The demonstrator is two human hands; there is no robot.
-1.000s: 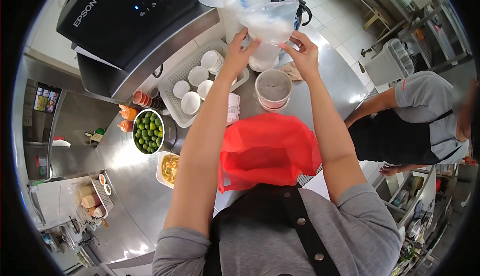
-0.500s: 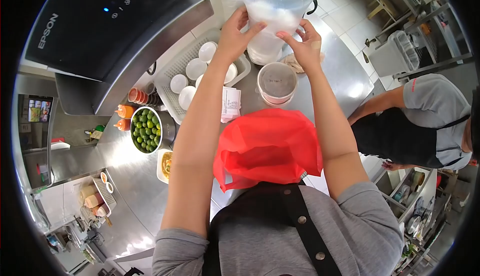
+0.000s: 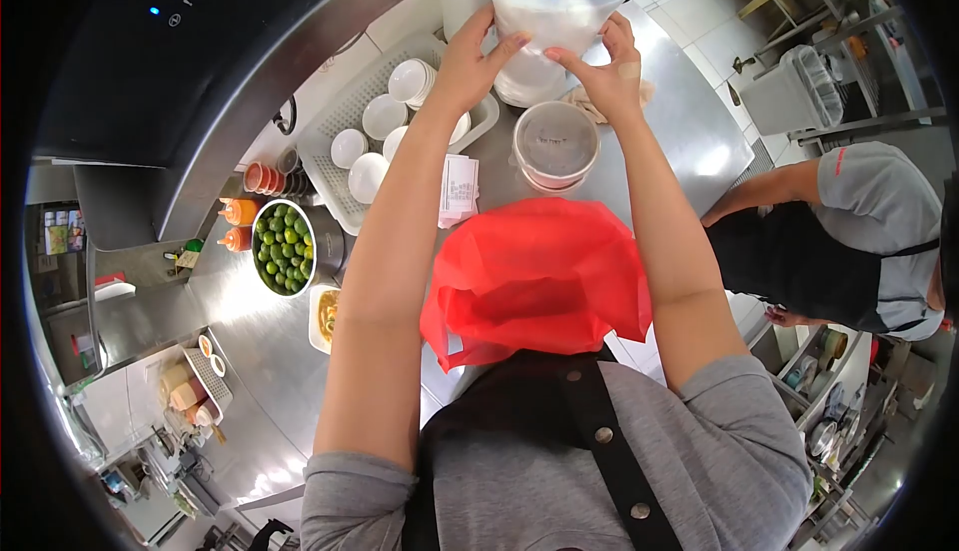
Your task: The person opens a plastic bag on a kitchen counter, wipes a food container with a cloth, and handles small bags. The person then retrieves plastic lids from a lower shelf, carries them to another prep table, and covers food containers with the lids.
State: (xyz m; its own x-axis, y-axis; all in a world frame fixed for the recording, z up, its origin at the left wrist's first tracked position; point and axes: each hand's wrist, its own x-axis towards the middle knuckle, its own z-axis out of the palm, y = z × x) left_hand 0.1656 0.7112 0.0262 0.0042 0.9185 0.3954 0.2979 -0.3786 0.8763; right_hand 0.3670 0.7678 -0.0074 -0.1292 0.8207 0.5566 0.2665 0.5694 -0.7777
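Observation:
At the far side of the counter, my left hand [image 3: 476,56] and my right hand [image 3: 607,73] are closed on opposite sides of a clear plastic bag [image 3: 552,19]. Its contents look whitish, but I cannot make out what they are. Just below the bag stands a stack of round white lids or tubs [image 3: 529,89], partly covered by it. Nearer to me is a round lidded container [image 3: 556,143] with writing on its lid. A red fabric bag [image 3: 534,281] stands between my forearms, its mouth open.
On the left are a basket [image 3: 318,166] with white cups, a printed receipt [image 3: 459,189], a pot of green limes [image 3: 284,248], orange squeeze bottles [image 3: 238,211] and a food tray [image 3: 325,318]. A black Epson printer [image 3: 130,81] overhangs them. A co-worker [image 3: 829,241] stands at right.
My view has shifted slightly. Both hands keep their hold on the plastic bag, which sits a little lower and looks wider at the top. A blue cap now shows behind it.

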